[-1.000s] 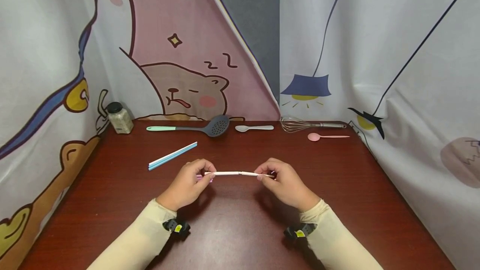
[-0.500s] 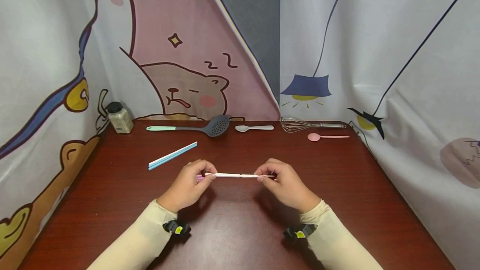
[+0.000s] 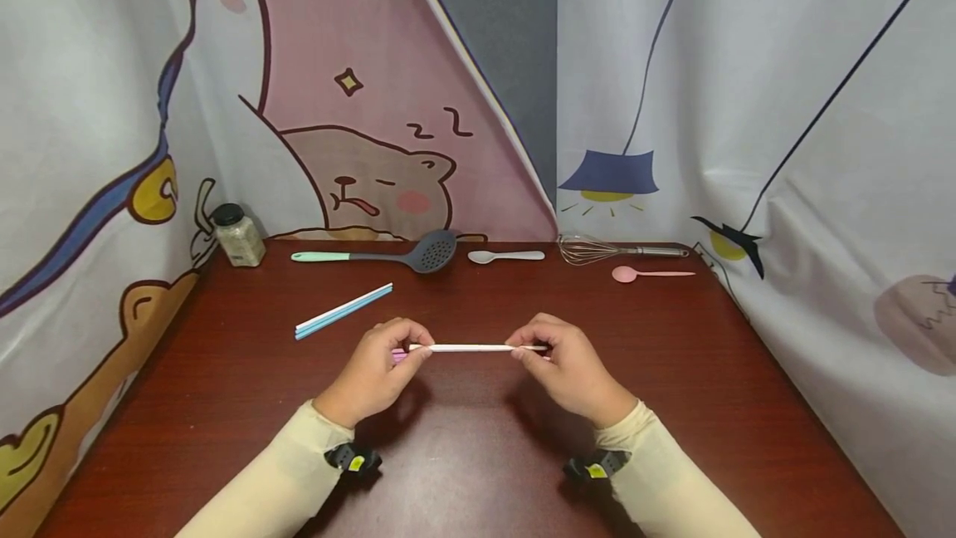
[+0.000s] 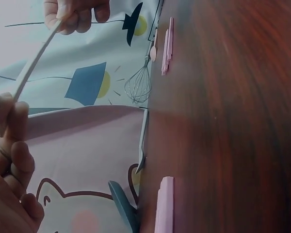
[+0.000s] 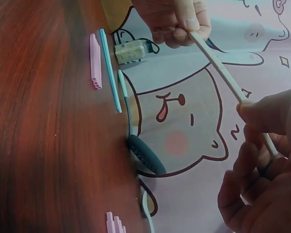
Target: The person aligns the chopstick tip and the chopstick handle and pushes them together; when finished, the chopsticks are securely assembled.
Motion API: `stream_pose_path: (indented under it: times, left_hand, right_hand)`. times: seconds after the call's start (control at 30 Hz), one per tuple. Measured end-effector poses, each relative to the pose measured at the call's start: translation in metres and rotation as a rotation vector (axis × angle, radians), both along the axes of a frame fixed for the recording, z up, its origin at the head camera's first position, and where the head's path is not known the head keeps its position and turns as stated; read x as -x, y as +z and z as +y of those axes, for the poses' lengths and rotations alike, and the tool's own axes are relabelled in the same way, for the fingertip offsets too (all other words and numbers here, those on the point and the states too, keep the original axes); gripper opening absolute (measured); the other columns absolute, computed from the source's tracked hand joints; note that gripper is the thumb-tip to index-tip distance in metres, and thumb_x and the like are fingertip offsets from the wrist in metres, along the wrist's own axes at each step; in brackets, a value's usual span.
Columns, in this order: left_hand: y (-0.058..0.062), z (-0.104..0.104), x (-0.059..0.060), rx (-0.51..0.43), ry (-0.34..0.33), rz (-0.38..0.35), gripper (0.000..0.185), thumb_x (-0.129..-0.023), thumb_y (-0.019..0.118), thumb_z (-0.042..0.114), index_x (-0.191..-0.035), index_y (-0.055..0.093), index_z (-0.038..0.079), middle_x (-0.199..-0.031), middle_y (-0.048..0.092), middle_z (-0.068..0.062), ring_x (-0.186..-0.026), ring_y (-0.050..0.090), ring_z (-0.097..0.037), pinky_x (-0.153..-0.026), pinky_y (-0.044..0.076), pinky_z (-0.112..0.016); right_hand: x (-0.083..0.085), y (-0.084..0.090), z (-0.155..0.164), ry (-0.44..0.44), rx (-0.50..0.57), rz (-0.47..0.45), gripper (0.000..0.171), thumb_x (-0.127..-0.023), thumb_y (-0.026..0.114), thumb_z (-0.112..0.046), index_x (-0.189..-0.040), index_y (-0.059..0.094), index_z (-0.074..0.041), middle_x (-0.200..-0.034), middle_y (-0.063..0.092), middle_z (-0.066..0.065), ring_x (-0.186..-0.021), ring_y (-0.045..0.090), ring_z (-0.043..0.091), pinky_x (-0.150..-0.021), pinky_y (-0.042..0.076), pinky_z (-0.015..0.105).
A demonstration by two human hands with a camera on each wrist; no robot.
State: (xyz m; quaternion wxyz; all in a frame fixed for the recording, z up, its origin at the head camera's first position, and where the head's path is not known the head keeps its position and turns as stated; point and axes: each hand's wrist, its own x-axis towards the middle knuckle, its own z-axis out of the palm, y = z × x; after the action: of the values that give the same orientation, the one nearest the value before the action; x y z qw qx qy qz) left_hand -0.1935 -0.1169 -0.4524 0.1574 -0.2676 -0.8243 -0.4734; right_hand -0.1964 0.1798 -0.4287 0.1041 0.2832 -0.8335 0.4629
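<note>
A: Chopsticks, white pair (image 3: 472, 348), held level above the table (image 3: 672, 372) near its middle, one end in each hand. But list by size, largest first.

B: Table, dark red wood grain, backed by cartoon-print curtains (image 3: 358, 106). Then the two forearms in cream sleeves (image 3: 276, 480), each with a small black strap at the wrist.

A: Hands next?

B: Left hand (image 3: 373, 368): fingers curled, thumb and forefinger pinching the left end of the white pair. Right hand (image 3: 568, 364): fingers curled likewise, pinching the right end. Both hands are raised off the wood. The right wrist view shows the white pair as a thin pale rod running from one hand's fingertips to the other's.

A: Utensils along the far edge?

B: Slotted spatula (image 3: 396, 254), grey head with mint handle, lying flat. Wire whisk (image 3: 608, 250), metal, to its right. Seasoning jar (image 3: 237, 235), black lid, upright in the far left corner.

A: Smaller items?

B: Blue chopsticks (image 3: 343, 310), one pair, lying at an angle to the left of the hands, well apart from them. White spoon (image 3: 506, 256) between spatula and whisk. Pink spoon (image 3: 651, 273) just in front of the whisk. Pink pieces (image 5: 94, 60), small and flat on the wood beneath the hands, seen in both wrist views; what they are I cannot tell.
</note>
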Motion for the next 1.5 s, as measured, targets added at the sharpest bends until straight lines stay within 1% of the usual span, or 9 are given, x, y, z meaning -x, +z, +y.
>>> stream_pose_path:
  times: [0.3, 0.37, 0.47, 0.63, 0.8, 0.93, 1.13, 1.3, 1.5]
  left_hand:
    - [0.0009, -0.0012, 0.0, -0.116, -0.024, -0.048, 0.01, -0.094, 0.073, -0.004, -0.099, 0.071, 0.005, -0.084, 0.065, 0.002, -0.078, 0.064, -0.006, -0.069, 0.058, -0.026]
    - [0.0016, -0.0017, -0.0001, -0.15, -0.039, -0.074, 0.01, -0.095, 0.072, -0.006, -0.098, 0.071, 0.003, -0.085, 0.065, 0.0, -0.077, 0.067, -0.005, -0.069, 0.06, -0.026]
    - [0.0023, -0.0022, -0.0003, -0.213, -0.063, -0.119, 0.013, -0.094, 0.07, -0.009, -0.097, 0.07, 0.003, -0.086, 0.065, -0.004, -0.078, 0.07, -0.006, -0.071, 0.064, -0.034]
    - [0.0013, -0.003, -0.0003, -0.264, -0.087, -0.147, 0.013, -0.095, 0.07, -0.01, -0.097, 0.07, 0.003, -0.089, 0.068, -0.008, -0.078, 0.071, -0.006, -0.072, 0.064, -0.043]
    - [-0.0009, -0.0028, 0.0002, -0.283, -0.117, -0.12, 0.008, -0.095, 0.069, -0.01, -0.096, 0.07, -0.002, -0.09, 0.069, -0.011, -0.078, 0.069, -0.005, -0.071, 0.063, -0.033]
    - [-0.0017, -0.0032, 0.0001, -0.289, -0.144, -0.106, 0.009, -0.094, 0.068, -0.012, -0.095, 0.07, -0.003, -0.088, 0.068, -0.014, -0.079, 0.067, -0.003, -0.071, 0.06, -0.025]
    - [-0.0021, -0.0042, 0.0003, -0.315, -0.159, -0.122, 0.014, -0.094, 0.067, -0.014, -0.095, 0.07, 0.0, -0.089, 0.068, -0.004, -0.079, 0.067, -0.004, -0.072, 0.061, -0.027]
    - [-0.0033, -0.0045, 0.0013, -0.351, -0.169, -0.174, 0.009, -0.094, 0.066, -0.014, -0.096, 0.069, -0.005, -0.09, 0.067, -0.005, -0.08, 0.069, -0.004, -0.074, 0.063, -0.03]
    - [-0.0034, -0.007, 0.0032, -0.424, -0.176, -0.247, 0.008, -0.094, 0.066, -0.015, -0.101, 0.067, -0.01, -0.094, 0.065, -0.011, -0.081, 0.071, -0.008, -0.074, 0.063, -0.035]
  right_hand:
    - [0.0019, 0.0007, 0.0032, -0.017, 0.049, -0.027, 0.016, -0.089, 0.079, 0.006, -0.096, 0.078, -0.008, -0.087, 0.067, -0.001, -0.076, 0.059, 0.009, -0.066, 0.05, 0.022]
    - [0.0026, 0.0016, 0.0039, -0.032, 0.039, -0.039, 0.014, -0.089, 0.08, 0.004, -0.094, 0.077, -0.009, -0.086, 0.066, -0.001, -0.075, 0.058, 0.009, -0.065, 0.049, 0.022]
    - [0.0041, 0.0027, 0.0055, -0.061, 0.031, -0.054, 0.013, -0.089, 0.082, 0.0, -0.092, 0.076, -0.011, -0.083, 0.065, -0.002, -0.07, 0.054, 0.009, -0.061, 0.045, 0.022]
    - [0.0055, 0.0019, 0.0055, -0.073, 0.066, -0.06, 0.012, -0.09, 0.081, 0.0, -0.089, 0.075, -0.011, -0.083, 0.065, 0.001, -0.069, 0.057, 0.008, -0.058, 0.045, 0.021]
    - [0.0044, -0.0013, 0.0035, -0.067, 0.093, 0.004, 0.016, -0.091, 0.079, 0.001, -0.087, 0.075, -0.014, -0.081, 0.065, -0.002, -0.07, 0.058, 0.008, -0.058, 0.047, 0.022]
    - [0.0021, -0.0026, 0.0028, -0.055, 0.116, 0.041, 0.019, -0.088, 0.079, 0.007, -0.086, 0.075, -0.012, -0.08, 0.064, -0.001, -0.069, 0.055, 0.008, -0.057, 0.046, 0.023]
    - [-0.0003, -0.0015, -0.0002, -0.026, 0.159, 0.055, 0.018, -0.088, 0.079, 0.01, -0.087, 0.075, -0.008, -0.08, 0.064, 0.003, -0.069, 0.056, 0.009, -0.057, 0.046, 0.022]
    - [-0.0003, -0.0013, -0.0002, -0.032, 0.173, 0.031, 0.013, -0.089, 0.079, 0.006, -0.089, 0.076, -0.007, -0.08, 0.065, 0.006, -0.069, 0.058, 0.008, -0.056, 0.047, 0.021]
    - [0.0013, -0.0013, 0.0024, -0.055, 0.135, -0.022, 0.007, -0.09, 0.08, 0.002, -0.092, 0.077, -0.005, -0.083, 0.066, 0.002, -0.069, 0.057, 0.008, -0.057, 0.047, 0.022]
